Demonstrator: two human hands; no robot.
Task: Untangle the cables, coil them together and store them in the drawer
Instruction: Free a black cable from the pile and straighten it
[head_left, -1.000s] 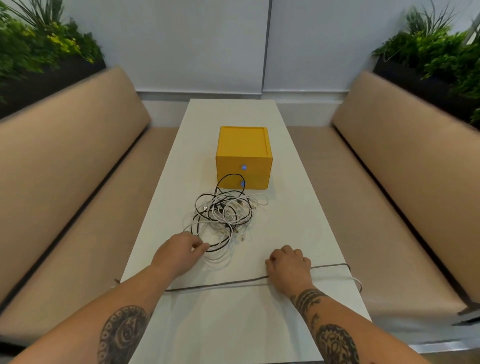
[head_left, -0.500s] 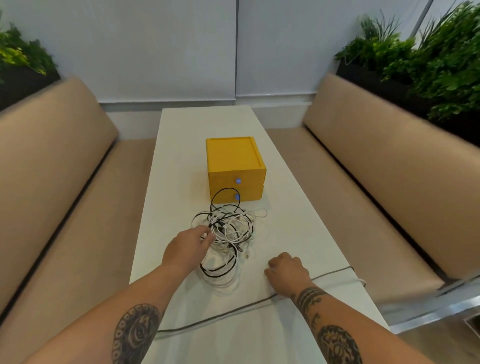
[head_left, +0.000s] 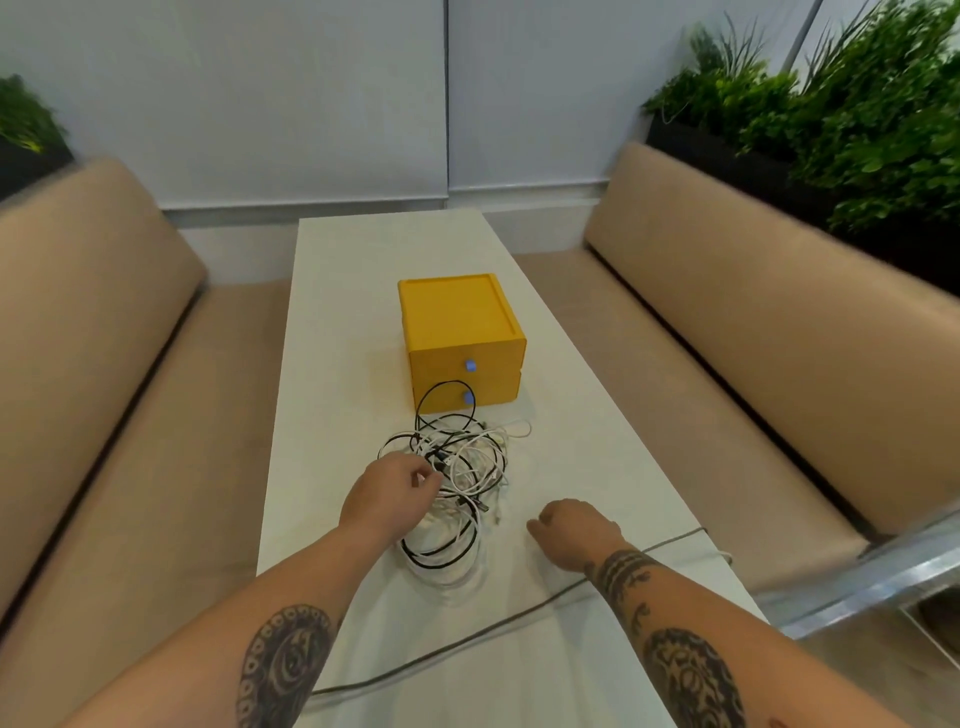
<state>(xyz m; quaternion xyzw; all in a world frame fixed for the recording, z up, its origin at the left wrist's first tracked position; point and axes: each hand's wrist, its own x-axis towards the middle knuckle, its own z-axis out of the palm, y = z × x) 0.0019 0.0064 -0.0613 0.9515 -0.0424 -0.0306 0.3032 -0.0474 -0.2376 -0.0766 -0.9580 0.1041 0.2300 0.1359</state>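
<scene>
A long white table (head_left: 337, 332) is running away from the viewer between two tan benches. A yellow drawer box (head_left: 460, 338) is sitting near the middle of it, both drawers closed, each with a blue knob. Just in front, a tangle of black and white cables (head_left: 457, 467) is lying on the tabletop, one black loop rising against the lower drawer. The left hand (head_left: 387, 496) is pinching strands at the tangle's left edge. The right hand (head_left: 579, 530) is resting loosely curled, knuckles up, on a grey cable (head_left: 467, 642) crossing the near table.
</scene>
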